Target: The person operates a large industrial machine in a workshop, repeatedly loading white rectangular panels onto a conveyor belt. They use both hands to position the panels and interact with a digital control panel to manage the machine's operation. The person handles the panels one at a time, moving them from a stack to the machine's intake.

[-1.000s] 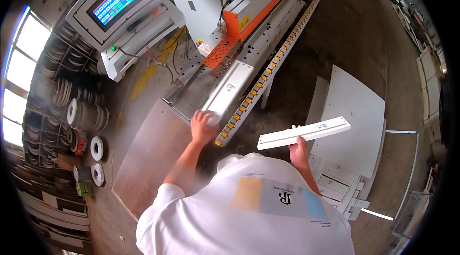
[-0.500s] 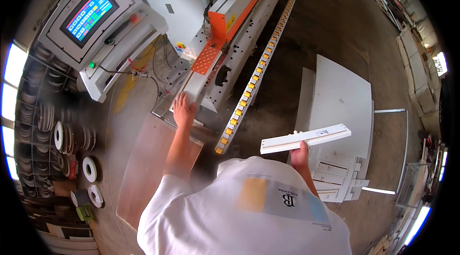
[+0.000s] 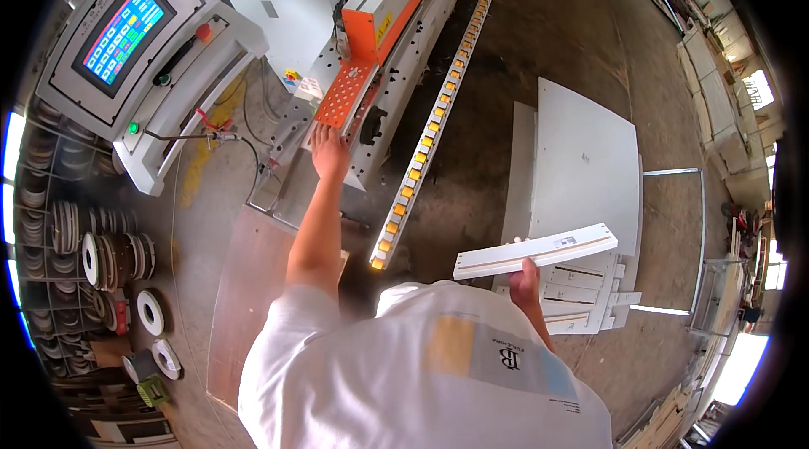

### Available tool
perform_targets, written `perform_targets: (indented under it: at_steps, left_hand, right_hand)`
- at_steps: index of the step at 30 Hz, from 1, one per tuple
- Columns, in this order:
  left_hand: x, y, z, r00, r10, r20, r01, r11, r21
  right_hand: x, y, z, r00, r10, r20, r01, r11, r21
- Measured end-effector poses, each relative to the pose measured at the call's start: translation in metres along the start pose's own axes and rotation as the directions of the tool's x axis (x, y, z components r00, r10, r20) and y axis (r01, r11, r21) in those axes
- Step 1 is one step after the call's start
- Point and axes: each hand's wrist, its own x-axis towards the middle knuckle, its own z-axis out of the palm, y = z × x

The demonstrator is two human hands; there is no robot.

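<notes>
My left hand [image 3: 329, 152] reaches forward to the infeed end of a long machine [image 3: 396, 44]. Its fingers lie flat, close together, at the near edge of an orange perforated plate [image 3: 344, 96]; whatever is beneath the palm is hidden. A narrow white board [image 3: 539, 252] is in my right hand [image 3: 526, 279], thumb on the near side and fingertips showing at the far edge. The board is roughly level, with a brown line along its long edge and a small label. It is held above a stack of white panels [image 3: 586, 158].
A roller rail [image 3: 428, 142] with yellow rollers runs alongside the machine. Left of it stand a control panel with lit screen [image 3: 124, 34] and a brown board [image 3: 253, 293]. Rolls of edge banding [image 3: 150, 312] fill the far left. Several narrow boards [image 3: 573, 276] lie on the panel stack.
My left hand has slid forward along the machine, up to the orange plate, and the white piece seen under it before no longer shows. My right hand keeps its board nearly in place.
</notes>
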Motion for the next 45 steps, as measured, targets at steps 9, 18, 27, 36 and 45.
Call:
perform_targets:
  at_steps: [9,18,27,36,45]
  left_hand:
    - [-0.136,0.149,-0.087,0.719,0.604,0.345,-0.138,0.610,-0.780]
    - [-0.166,0.202,-0.154,0.625,0.750,0.215,-0.105,0.354,-0.929]
    - [-0.154,0.119,-0.153,0.881,0.461,0.106,-0.289,0.701,-0.652]
    - [-0.138,-0.012,-0.117,0.997,0.074,0.029,-0.067,0.979,-0.194]
    - [-0.128,-0.054,-0.102,0.999,-0.002,-0.035,0.000,0.998,-0.065]
  right_hand:
    - [0.004,-0.004,0.006,0.971,-0.070,0.227,0.099,0.988,-0.117]
    - [0.046,-0.025,0.071,0.892,-0.050,0.449,0.081,0.996,-0.050]
    - [0.071,-0.046,0.077,0.806,0.312,0.503,-0.088,0.903,-0.420]
    - [0.047,-0.124,0.132,0.696,-0.258,0.670,0.307,0.951,0.047]
    - [0.004,-0.265,0.257,0.076,-0.500,0.862,0.276,0.842,0.464]
